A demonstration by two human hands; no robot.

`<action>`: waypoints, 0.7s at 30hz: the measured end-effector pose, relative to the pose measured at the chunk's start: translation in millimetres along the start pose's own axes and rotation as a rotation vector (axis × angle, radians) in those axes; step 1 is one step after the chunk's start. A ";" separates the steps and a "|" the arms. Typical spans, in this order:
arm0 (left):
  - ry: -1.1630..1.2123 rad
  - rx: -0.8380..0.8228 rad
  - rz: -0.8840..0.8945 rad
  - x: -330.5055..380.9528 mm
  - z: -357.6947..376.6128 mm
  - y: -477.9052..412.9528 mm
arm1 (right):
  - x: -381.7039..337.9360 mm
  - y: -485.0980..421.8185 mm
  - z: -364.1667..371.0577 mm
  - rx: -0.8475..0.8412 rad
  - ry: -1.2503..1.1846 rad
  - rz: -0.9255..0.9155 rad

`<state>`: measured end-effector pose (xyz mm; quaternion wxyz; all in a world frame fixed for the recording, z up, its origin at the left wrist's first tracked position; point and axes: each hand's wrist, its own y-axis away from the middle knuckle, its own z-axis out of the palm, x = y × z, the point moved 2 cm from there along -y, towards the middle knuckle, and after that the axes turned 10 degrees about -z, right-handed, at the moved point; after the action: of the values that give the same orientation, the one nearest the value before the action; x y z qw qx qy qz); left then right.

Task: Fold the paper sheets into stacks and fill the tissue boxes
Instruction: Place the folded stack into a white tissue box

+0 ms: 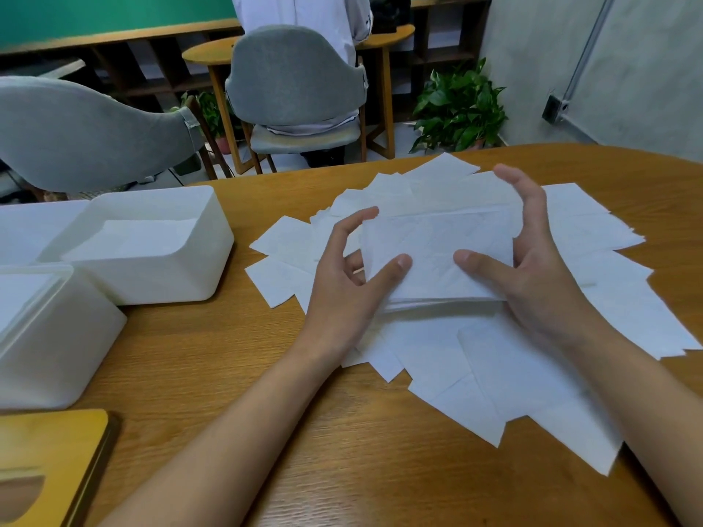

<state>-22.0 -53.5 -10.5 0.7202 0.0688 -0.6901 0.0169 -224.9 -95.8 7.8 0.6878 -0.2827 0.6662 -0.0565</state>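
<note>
Near left corner: wooden lid (49, 462) with a slot cut in it, flat on the wooden table (266, 393). Just beyond it, near white box (53, 336), at the left edge. Behind that, touching or nearly so, far white box (159, 275), open top, white paper lying inside.

Centre-right: loose sheets (513, 382) fanned out flat over the table, overlapping, spread from near right to the far edge.

Above that pile, the folded stack (437, 252) is held between both hands. Left hand (350, 287): thumb pressed on the stack's top face, fingers curled at its left edge. Right hand (532, 275): thumb on top, fingers curled round the right edge. Both are grasping it. Can't tell whether the stack's underside touches the sheets below.

Far: two grey chairs (296, 78), a person seated on the farther one, back to camera; potted plant (460, 108) by the right wall.
</note>
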 end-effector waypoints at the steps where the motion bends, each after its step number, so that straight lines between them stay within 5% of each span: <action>1: 0.001 0.019 0.032 0.1 -0.6 0.4 | -1.2 0.1 0.5 -0.020 0.032 0.002; 6: -0.078 0.103 0.128 -7.7 5.7 3.0 | 3.8 0.5 -2.6 -0.132 0.233 0.033; 10: -0.530 0.209 0.502 -3.9 11.7 10.1 | 10.7 -0.3 -8.9 0.037 0.291 0.049; 12: -0.589 0.028 0.570 -3.5 18.2 13.7 | 16.7 -1.7 -12.1 0.081 0.337 0.056; 16: -0.755 -0.377 0.420 -16.2 28.1 19.4 | 20.7 -1.5 -12.0 0.090 0.370 0.058; 21: -0.824 -0.422 0.370 -17.6 26.5 17.7 | 20.7 -1.2 -12.4 0.086 0.366 0.055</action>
<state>-51.2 -38.0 -25.6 0.3707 -0.2013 -0.9063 -0.0242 -234.1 -110.1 -9.4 0.5679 -0.2199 0.7846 -0.1165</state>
